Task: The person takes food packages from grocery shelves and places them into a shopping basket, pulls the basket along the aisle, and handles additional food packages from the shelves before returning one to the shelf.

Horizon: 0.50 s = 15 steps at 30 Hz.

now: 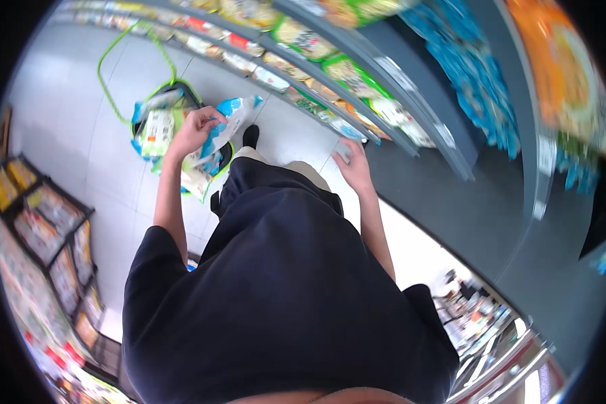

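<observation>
My left hand [196, 129] is closed on the top edge of a blue and white plastic food bag [234, 123]. The bag hangs over the near right part of a dark shopping basket [230, 156] with a bright green rim. Inside the basket lie other packages, among them a white and green packet [159, 132]. My right hand [353, 165] is slightly blurred, its fingers apart and nothing in them. It hovers near the lower shelf edge, apart from the packets there.
Grey store shelves [390, 71] with several rows of packaged food run along the right. The basket's green handle [101, 74] stands out toward the far left. Black display racks [50, 259] hold goods at the lower left. Pale tiles [124, 202] cover the floor.
</observation>
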{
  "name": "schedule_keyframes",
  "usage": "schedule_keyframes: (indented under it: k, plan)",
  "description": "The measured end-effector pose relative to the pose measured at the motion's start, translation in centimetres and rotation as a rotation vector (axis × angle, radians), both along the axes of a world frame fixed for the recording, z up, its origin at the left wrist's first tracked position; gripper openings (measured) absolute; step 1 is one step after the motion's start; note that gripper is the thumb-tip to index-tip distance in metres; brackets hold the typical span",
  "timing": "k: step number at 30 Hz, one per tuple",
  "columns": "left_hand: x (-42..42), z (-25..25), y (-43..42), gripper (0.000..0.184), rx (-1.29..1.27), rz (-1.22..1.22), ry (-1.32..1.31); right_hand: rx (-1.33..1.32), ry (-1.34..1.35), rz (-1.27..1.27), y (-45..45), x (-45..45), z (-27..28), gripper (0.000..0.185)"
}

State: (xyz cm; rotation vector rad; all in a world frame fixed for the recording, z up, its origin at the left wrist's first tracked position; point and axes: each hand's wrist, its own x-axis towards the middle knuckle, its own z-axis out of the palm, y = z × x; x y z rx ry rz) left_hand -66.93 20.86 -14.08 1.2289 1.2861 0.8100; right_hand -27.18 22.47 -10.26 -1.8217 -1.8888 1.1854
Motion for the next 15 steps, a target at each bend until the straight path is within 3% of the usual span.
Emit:
schedule_keyframes:
  k: [3,5,6,10,12,15]
  plan:
    - [4.4,6.9,5.0,0.023,-0.002,-0.288,-0.082,0.233,0.04,0.102,1.4,-1.5,4.8,0.053]
    - [9.1,11.5,7.9,0.022,0.091,-0.456,0.0,0.26,0.095,0.054,1.5,-1.2,7.2,0.058]
    - [11.5,13.4,8.9,0.021,0.175,-0.572,0.068,0.274,0.147,0.058,1.3,-0.6,7.8,0.063]
    - [24.1,19.9,11.3,0.021,0.118,-0.937,-0.119,0.305,0.169,-0.068,-0.8,6.5,8.2,0.078]
    - [28.4,21.9,10.7,0.021,0.179,-1.008,-0.06,0.007,0.453,-0.048,-2.5,10.3,7.2,0.083]
    - [34.5,23.9,9.9,0.02,0.312,-1.118,0.016,-0.022,0.623,-0.205,-6.3,14.2,10.8,0.082]
